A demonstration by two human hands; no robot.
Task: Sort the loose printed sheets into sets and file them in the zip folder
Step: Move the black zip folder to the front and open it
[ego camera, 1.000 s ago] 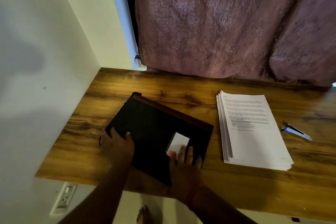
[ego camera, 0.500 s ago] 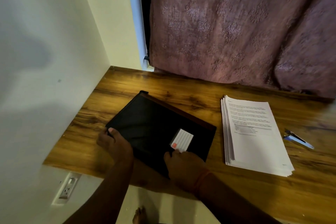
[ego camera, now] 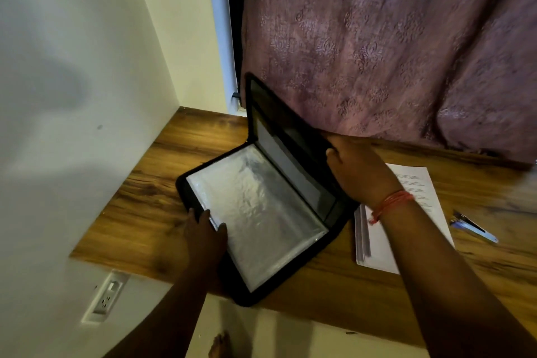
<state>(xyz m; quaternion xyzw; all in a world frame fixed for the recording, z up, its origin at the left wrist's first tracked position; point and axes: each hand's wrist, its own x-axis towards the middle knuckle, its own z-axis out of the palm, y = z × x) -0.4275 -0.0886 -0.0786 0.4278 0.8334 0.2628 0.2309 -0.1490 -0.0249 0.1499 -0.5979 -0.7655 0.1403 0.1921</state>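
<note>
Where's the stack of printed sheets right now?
In the head view, the stack of printed sheets lies on the desk right of the open zip folder, partly under the right forearm, with a stapler further right.

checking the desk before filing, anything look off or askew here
One thing: the open zip folder lies askew, its near corner overhanging the wooden desk front edge. The printed sheets sit in a fairly neat stack, nothing spilled or damaged.

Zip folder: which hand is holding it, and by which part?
Right hand grips the raised cover's edge of the zip folder; left hand rests on its near-left corner.
</note>
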